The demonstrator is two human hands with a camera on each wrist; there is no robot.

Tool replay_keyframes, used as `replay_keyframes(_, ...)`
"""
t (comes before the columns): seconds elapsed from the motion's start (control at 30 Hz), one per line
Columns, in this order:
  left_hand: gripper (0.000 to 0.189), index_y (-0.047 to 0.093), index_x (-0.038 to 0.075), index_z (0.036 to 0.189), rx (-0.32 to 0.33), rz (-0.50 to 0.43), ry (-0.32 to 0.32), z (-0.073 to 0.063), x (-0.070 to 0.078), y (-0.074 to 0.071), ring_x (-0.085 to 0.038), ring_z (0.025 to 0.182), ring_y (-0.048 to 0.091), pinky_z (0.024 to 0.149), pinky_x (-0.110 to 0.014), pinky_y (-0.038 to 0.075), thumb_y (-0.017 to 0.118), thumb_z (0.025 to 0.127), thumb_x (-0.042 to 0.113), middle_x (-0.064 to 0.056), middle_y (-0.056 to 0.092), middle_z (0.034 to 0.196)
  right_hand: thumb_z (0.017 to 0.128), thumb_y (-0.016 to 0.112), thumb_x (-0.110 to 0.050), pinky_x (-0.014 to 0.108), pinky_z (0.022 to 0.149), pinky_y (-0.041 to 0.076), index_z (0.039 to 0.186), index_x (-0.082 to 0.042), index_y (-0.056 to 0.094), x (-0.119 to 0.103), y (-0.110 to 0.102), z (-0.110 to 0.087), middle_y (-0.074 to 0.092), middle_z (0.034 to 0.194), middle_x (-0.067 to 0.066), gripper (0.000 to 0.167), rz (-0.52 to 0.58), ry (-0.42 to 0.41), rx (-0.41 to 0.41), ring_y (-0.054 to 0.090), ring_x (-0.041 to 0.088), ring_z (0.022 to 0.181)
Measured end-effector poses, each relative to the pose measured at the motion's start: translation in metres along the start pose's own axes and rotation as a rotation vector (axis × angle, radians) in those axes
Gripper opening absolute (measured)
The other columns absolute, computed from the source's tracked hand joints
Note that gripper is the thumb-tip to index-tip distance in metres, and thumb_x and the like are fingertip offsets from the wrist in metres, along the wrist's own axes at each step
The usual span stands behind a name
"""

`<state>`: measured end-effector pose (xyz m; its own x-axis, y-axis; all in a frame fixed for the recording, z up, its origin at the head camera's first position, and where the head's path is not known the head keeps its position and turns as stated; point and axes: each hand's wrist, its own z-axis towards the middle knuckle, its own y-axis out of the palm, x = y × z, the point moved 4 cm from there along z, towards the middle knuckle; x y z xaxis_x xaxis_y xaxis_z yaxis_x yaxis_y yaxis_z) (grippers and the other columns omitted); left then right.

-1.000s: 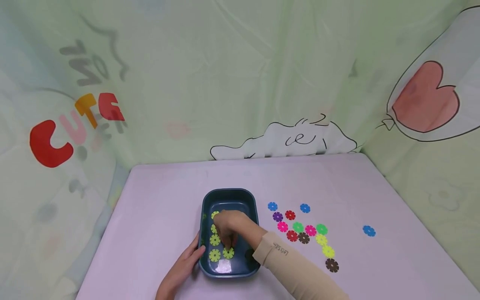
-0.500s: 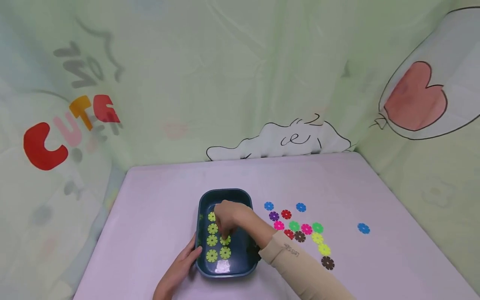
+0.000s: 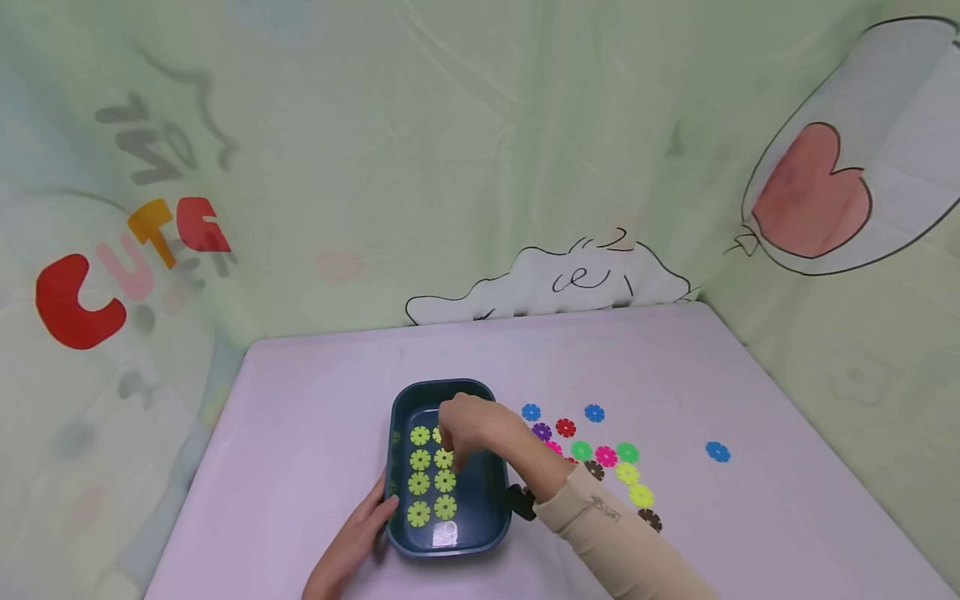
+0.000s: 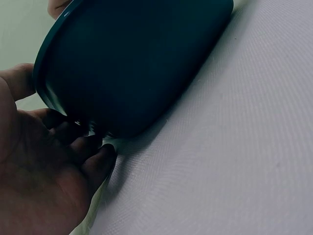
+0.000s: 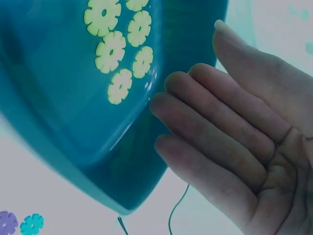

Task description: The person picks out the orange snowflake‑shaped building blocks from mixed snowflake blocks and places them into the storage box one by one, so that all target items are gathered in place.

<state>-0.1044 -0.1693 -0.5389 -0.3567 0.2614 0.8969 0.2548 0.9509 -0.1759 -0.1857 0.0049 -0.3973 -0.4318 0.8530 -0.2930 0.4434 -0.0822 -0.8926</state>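
A dark blue tray (image 3: 480, 521) stands on the table with several yellow notched discs (image 3: 446, 507) laid flat inside in two lines. My left hand (image 3: 357, 533) grips its left side, thumb at the rim. In the left wrist view the fingers (image 4: 80, 147) bend against the outer wall. Over the tray's far half is my right hand (image 3: 474, 429), partly covering the far discs of the second line. The right wrist view shows its fingers (image 5: 210, 142) loosely extended beside the tray wall (image 5: 142, 171), with nothing between them.
Right of the tray lie loose notched discs: blue (image 3: 595, 413), purple (image 3: 542, 431), red (image 3: 566, 427), green (image 3: 627, 452), pink (image 3: 606, 456), yellow (image 3: 641, 496) and brown ones. One blue disc (image 3: 717, 452) lies farther right. A printed cloth (image 3: 360, 167) rises behind the table.
My right hand has shifted toward the tray's far end, and more yellow discs of the second line show. My left hand has stayed on the tray's side. The head view has turned slightly.
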Motion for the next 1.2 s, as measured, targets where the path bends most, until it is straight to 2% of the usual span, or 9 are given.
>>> replay_keyframes(0.2,0.074,0.021,0.015,0.156,0.008,-0.006,-0.003,-0.001,-0.001,0.002,-0.041,0.150,0.006,0.117,-0.062,0.015,0.048,0.097,0.051,-0.011,0.013,0.164,0.068,0.090,-0.021,0.024,0.065,0.060,0.091,-0.014,0.078,0.011,-0.006,-0.011,0.073,0.088,-0.001,0.027,0.056,0.000,0.019,0.062,0.009,0.072)
replay_keyframes(0.47,0.073,0.022,0.019,0.156,0.018,0.002,-0.021,0.000,-0.003,0.002,-0.041,0.150,0.006,0.116,-0.063,0.016,0.047,0.097,0.054,-0.010,0.013,0.164,0.068,0.090,-0.018,0.029,0.066,0.060,0.089,-0.011,0.077,0.036,-0.013,-0.030,0.071,0.084,0.000,0.026,0.106,0.058,0.043,0.063,0.012,0.074)
replay_keyframes(0.7,0.072,0.022,0.019,0.156,0.021,0.005,-0.026,-0.001,-0.004,0.002,-0.041,0.150,0.006,0.116,-0.063,0.017,0.047,0.097,0.052,-0.010,0.012,0.164,0.067,0.090,-0.014,0.030,0.063,0.057,0.084,-0.009,0.076,0.072,-0.019,-0.052,0.068,0.076,-0.001,0.022,0.157,0.144,0.079,0.060,0.013,0.070)
replay_keyframes(0.93,0.073,0.021,0.020,0.156,0.029,0.007,-0.052,-0.001,-0.004,0.001,-0.041,0.150,0.007,0.116,-0.063,0.019,0.047,0.097,0.054,-0.010,0.013,0.164,0.068,0.089,-0.013,0.029,0.064,0.058,0.084,-0.010,0.075,0.112,-0.019,-0.082,0.068,0.078,0.000,0.021,0.210,0.227,0.105,0.061,0.014,0.071)
replay_keyframes(1.2,0.076,0.020,0.018,0.156,0.025,0.004,-0.061,-0.001,-0.001,0.003,-0.040,0.150,0.007,0.116,-0.062,0.021,0.047,0.096,0.056,-0.010,0.012,0.164,0.067,0.088,-0.012,0.031,0.061,0.057,0.085,-0.006,0.074,0.151,-0.009,-0.115,0.066,0.077,0.002,0.023,0.207,0.315,0.153,0.059,0.015,0.071)
